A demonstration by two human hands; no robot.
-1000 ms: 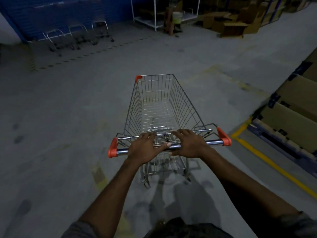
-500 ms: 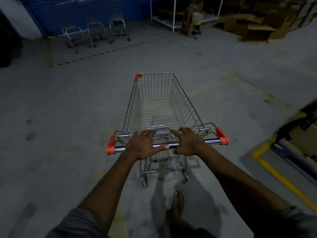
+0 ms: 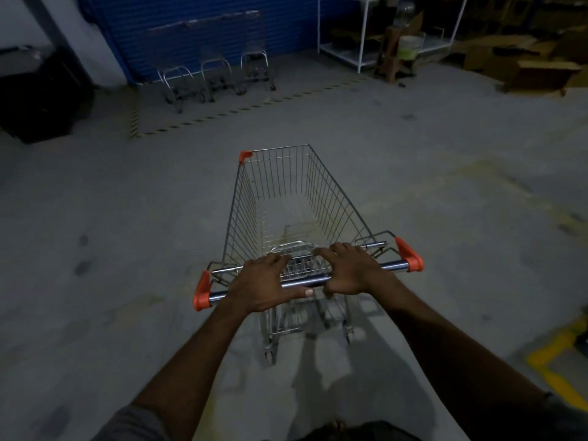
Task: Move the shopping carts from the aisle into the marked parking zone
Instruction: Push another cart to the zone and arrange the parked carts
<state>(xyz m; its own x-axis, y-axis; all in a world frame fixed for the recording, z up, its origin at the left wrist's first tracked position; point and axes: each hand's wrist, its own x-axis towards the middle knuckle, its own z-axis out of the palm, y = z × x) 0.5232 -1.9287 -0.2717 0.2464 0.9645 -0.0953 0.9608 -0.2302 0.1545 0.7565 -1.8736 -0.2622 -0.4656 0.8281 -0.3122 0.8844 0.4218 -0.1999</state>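
Note:
An empty wire shopping cart (image 3: 286,198) with orange corner caps stands on the grey floor straight ahead of me. My left hand (image 3: 265,284) and my right hand (image 3: 351,270) both grip its chrome handle bar (image 3: 304,282), side by side near the middle. Far ahead at the left, three parked carts (image 3: 216,74) stand in a row against a blue wall, inside a zone edged by black-and-yellow striped tape (image 3: 203,120) on the floor.
A dark bin or counter (image 3: 38,97) stands at the far left. A white metal rack (image 3: 366,36) and piles of cardboard boxes (image 3: 525,58) line the back right. A yellow floor line (image 3: 553,370) runs at the lower right. Open floor lies between the cart and the taped zone.
The cart and I have rolled forward and turned towards the left. The parked carts and taped zone are nearer and more central; the pallet at the right has dropped out of view.

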